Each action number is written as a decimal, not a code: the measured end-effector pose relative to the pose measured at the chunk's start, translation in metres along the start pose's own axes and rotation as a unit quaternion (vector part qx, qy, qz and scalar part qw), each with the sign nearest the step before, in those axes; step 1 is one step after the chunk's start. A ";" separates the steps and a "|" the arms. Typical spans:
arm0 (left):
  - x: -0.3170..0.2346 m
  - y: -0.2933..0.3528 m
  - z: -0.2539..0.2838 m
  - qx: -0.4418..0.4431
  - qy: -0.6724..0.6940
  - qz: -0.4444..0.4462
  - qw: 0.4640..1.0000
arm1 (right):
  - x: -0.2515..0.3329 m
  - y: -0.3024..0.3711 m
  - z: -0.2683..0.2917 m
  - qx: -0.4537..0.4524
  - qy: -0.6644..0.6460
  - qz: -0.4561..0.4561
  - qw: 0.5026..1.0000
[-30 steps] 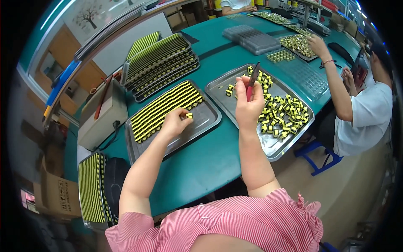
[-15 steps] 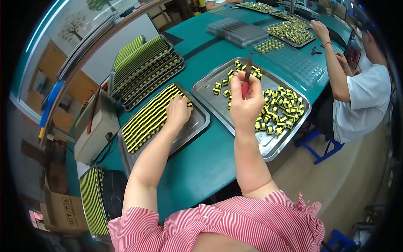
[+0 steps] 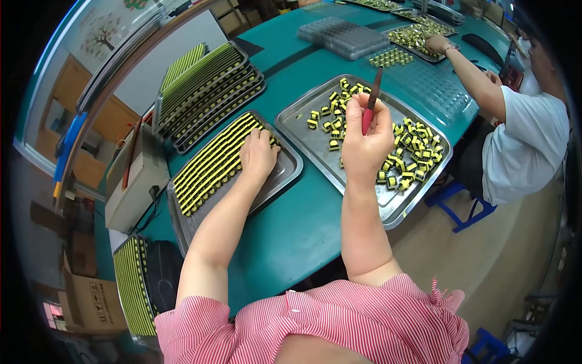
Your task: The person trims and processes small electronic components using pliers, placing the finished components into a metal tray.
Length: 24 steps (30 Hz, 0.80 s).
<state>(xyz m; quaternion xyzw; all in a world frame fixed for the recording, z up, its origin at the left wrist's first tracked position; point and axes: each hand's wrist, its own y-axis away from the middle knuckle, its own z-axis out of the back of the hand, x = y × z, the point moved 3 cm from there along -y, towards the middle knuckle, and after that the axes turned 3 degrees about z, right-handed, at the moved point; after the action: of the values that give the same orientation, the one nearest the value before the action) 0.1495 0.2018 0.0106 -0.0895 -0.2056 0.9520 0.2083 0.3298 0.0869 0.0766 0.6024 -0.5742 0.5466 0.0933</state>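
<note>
My left hand [image 3: 259, 153] rests on the near tray [image 3: 282, 176], its fingers bent and closed round small yellow-and-black parts at the right end of the rows. Straight rows of these yellow-and-black parts [image 3: 212, 167] fill much of that tray; my fingers partly hide the row end. My right hand [image 3: 368, 145] is raised over a second metal tray [image 3: 297, 124], closed round a slim red-handled tool [image 3: 368, 115] with a dark narrow tip pointing up. Beneath and beside this hand, loose yellow-and-black parts [image 3: 418, 148] lie heaped in the second tray.
Stacked trays of rowed parts [image 3: 212, 100] stand at the back left, beside a grey-white box [image 3: 138, 182]. Another filled tray [image 3: 134, 285] is at lower left. Clear plastic trays [image 3: 342, 37] lie farther back. A co-worker [image 3: 521, 133] sits at right, one hand at a heaped tray.
My right hand has shifted slightly right and up with the tool. The left stays at the row end, its fingers slightly repositioned. The co-worker's raised hand has come down to the far heaped tray.
</note>
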 end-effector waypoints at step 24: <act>0.034 0.181 0.110 -0.173 0.358 0.087 0.913 | -0.094 0.012 -0.058 0.354 0.562 -0.028 0.747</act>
<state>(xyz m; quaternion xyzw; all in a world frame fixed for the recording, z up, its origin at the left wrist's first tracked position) 0.0257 0.0279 0.0293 -0.4763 -0.2705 0.8200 0.1658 0.3127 0.1816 0.0209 0.1923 -0.1659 0.9475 0.1945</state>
